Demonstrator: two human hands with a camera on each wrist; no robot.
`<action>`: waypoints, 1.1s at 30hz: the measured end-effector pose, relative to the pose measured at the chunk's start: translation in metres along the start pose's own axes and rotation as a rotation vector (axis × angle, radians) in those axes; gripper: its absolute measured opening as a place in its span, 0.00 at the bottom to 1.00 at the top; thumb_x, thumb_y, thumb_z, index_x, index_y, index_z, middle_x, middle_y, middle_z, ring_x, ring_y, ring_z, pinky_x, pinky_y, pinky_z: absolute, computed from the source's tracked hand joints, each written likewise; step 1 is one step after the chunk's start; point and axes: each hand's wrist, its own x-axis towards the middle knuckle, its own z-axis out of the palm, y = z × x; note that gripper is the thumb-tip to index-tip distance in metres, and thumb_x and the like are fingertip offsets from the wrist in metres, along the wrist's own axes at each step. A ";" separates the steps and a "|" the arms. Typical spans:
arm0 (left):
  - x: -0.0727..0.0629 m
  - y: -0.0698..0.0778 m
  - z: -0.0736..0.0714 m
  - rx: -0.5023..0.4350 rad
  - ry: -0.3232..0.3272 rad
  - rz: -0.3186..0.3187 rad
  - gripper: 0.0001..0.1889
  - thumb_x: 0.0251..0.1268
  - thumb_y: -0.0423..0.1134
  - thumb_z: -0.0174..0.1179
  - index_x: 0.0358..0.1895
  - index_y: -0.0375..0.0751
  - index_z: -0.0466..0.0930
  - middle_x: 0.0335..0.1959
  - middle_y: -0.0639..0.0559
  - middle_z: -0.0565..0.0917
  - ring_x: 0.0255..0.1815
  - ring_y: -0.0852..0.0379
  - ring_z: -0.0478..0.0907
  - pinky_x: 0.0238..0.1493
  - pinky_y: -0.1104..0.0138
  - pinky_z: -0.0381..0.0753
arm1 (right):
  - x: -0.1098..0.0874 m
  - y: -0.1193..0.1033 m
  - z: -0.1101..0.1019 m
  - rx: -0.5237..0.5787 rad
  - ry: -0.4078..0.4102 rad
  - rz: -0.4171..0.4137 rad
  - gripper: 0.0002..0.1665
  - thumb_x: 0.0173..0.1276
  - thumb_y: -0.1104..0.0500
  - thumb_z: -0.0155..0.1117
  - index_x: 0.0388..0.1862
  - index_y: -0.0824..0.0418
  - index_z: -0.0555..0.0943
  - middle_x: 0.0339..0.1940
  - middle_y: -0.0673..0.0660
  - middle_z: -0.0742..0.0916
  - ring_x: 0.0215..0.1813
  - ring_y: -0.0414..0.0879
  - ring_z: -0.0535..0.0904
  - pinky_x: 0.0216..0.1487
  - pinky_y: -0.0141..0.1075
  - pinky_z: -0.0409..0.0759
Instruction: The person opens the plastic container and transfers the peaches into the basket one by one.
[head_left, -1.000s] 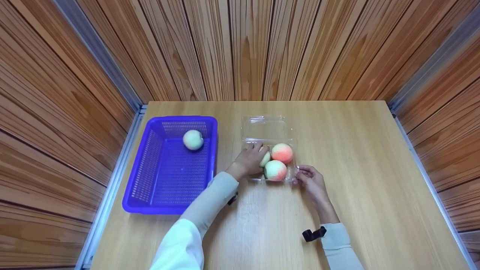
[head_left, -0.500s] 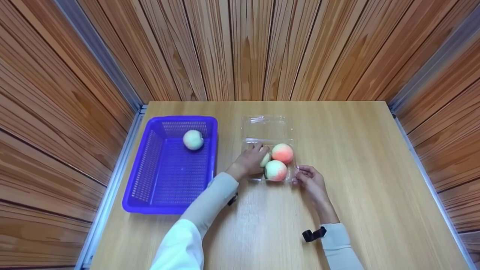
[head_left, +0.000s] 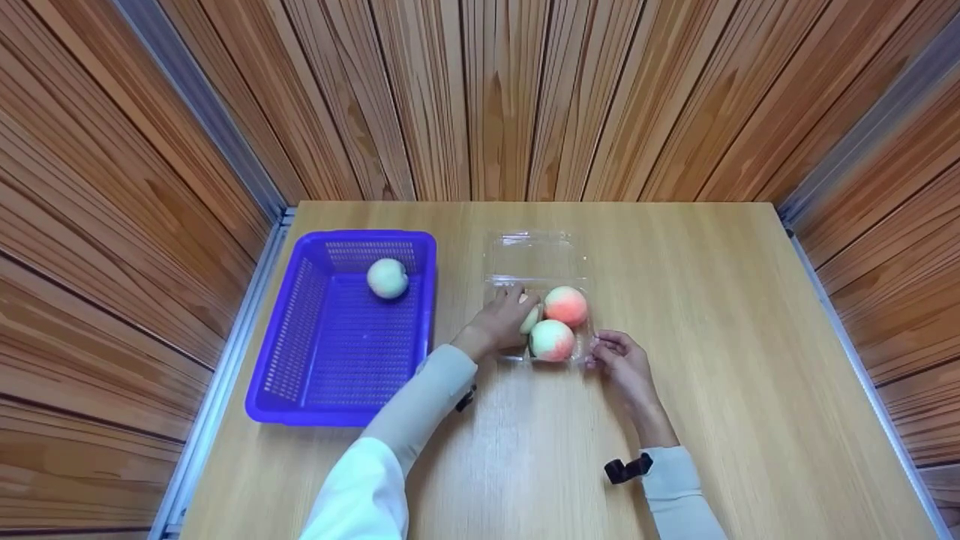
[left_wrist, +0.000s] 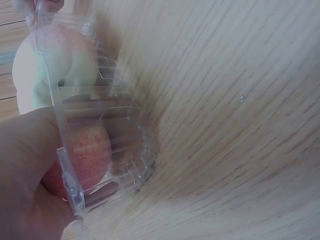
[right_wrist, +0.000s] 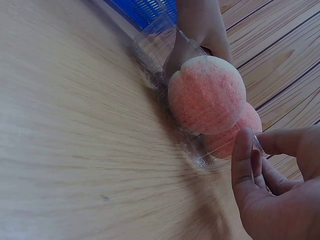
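the blue-purple basket (head_left: 345, 352) is positioned on the counter (head_left: 750, 337), to the left of the left hand (head_left: 499, 319). it contains one pale peach (head_left: 387, 279), located toward the far right corner, farther out than the left hand. seen from above, the left sleeve (head_left: 420, 390) overlaps the near right corner of the basket.

the left hand is inserted in the clear container (left_wrist: 125, 127) from its left side. fingers are curved around the gripped peach (head_left: 531, 319), which is seated in the left part of the container; the hand covers much of it. the lid (head_left: 534, 259) is folded open flat on the counter, beyond the left hand.

two more peaches are in the container, immediately right of the left hand: the red-topped peach (head_left: 565, 307) on the far side, and the half-red peach (head_left: 553, 341) on the near side. they sit close together; i cannot tell whether they touch.

the right hand (head_left: 622, 364) is at the near right corner of the container, just beside the half-red peach. thumb and forefinger pinch the thin plastic edge. behind this hand, a black fitting (head_left: 628, 469) is mounted at the right sleeve (head_left: 679, 487).
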 end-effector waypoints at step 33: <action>0.001 -0.002 0.000 -0.009 -0.021 0.007 0.37 0.68 0.48 0.73 0.78 0.56 0.68 0.79 0.39 0.62 0.79 0.36 0.63 0.70 0.49 0.80 | -0.002 0.000 0.000 0.010 0.004 -0.017 0.22 0.78 0.70 0.60 0.67 0.75 0.72 0.43 0.53 0.84 0.37 0.40 0.86 0.43 0.31 0.88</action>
